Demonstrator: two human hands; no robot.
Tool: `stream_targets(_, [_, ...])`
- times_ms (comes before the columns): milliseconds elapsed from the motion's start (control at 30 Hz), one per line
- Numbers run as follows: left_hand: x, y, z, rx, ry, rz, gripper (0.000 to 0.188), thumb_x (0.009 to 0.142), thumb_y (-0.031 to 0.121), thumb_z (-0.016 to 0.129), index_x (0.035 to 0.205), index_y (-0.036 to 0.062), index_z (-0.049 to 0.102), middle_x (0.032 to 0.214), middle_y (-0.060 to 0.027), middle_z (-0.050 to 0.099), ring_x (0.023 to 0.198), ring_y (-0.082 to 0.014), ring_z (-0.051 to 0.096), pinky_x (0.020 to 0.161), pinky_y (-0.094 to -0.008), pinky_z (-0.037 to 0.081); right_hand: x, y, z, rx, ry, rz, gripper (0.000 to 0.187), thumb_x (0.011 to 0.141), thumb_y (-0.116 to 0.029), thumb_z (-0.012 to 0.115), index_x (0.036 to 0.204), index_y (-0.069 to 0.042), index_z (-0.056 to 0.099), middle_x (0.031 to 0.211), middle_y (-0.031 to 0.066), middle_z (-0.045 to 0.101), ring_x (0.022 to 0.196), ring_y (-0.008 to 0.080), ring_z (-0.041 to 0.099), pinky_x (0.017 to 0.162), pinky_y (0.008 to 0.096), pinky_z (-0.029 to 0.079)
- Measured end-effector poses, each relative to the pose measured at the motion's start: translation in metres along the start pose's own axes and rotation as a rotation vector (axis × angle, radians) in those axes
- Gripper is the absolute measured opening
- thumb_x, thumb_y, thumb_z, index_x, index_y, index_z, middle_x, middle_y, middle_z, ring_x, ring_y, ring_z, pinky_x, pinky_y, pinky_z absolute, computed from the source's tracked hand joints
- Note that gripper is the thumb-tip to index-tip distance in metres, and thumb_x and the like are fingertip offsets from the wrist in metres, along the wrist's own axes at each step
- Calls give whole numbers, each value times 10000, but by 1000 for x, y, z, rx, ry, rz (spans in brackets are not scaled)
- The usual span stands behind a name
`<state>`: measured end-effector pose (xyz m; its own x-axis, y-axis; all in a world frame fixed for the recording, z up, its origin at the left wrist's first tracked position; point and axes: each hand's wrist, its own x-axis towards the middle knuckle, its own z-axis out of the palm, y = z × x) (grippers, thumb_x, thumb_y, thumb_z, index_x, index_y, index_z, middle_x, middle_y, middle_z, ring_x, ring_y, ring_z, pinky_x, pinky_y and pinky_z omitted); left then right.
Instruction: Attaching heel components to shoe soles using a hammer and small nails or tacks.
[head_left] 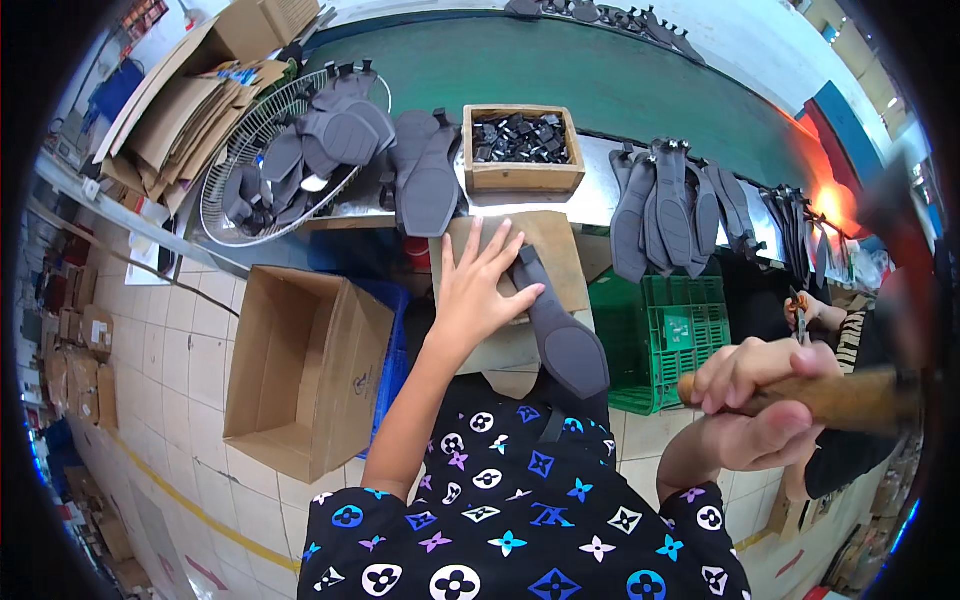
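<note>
My left hand (485, 290) lies on a worn wooden board (565, 255) with its fingers spread. Its thumb tip rests against the edge of a dark grey shoe sole (568, 345), which lies bottom up with its small heel on the board and its wide toe toward me. Raised at the right, my right hand (755, 395) is wrapped around the thick wooden handle of what looks like a hammer (850, 402). The far end of this tool is blurred, dark and reddish near the right rim.
Beyond the board stands a wooden box (525, 178) of small black parts. Grey soles fill a wire basket (215, 190) and lie in piles (665, 205) on the bench. Below are a cardboard box (290, 370) and a green crate (685, 340). A co-worker's hand (815, 310) holds orange-handled scissors.
</note>
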<state>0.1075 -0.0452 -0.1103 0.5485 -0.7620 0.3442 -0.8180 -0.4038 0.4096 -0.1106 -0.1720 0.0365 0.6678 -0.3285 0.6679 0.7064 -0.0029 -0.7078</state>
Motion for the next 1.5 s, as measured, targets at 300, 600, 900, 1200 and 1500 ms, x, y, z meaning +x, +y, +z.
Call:
stream_targets(300, [-9, -12, 11, -53, 31, 7, 770, 753, 622, 656, 1368, 167, 567, 1516, -57, 427, 1467, -327, 238, 1158, -643, 54, 5, -37, -15, -639, 208, 303, 311, 1035, -315, 444, 915, -63, 581, 703, 36, 579, 518, 125, 518, 465, 266, 429])
stream_targets(600, [-3, -29, 13, -39, 79, -41, 773, 748, 611, 660, 1372, 168, 555, 1514, -55, 428, 1465, -348, 231, 1163, -633, 75, 8, 16, 27, -1154, 61, 310, 155, 952, -179, 610, 959, -25, 627, 651, 82, 585, 496, 151, 536, 467, 316, 402])
stream_targets(900, [-14, -21, 14, -20, 87, 1, 734, 757, 615, 663, 1352, 194, 575, 1515, -54, 425, 1462, -338, 243, 1155, -638, 104, -8, 56, 2, -1089, -83, 580, 225, 957, -186, 583, 922, 33, 541, 626, 77, 582, 519, 152, 541, 488, 351, 431])
stream_targets(1200, [-58, 45, -62, -938, -214, 152, 189, 897, 166, 649, 952, -11, 692, 860, -141, 677, 744, -267, 653, 692, -342, 503, 11, 69, -18, -1247, -159, 114, 186, 941, -121, 619, 1088, -8, 635, 733, 84, 602, 611, 159, 597, 558, 304, 467])
stream_targets(1500, [-63, 84, -109, -1166, -388, -161, 190, 892, 91, 626, 959, -52, 731, 777, -125, 700, 675, -147, 649, 625, -250, 482, -2, 125, -30, -1231, -651, 225, 425, 874, -197, 660, 1259, -37, 581, 1361, 136, 520, 1145, 350, 551, 968, 419, 439])
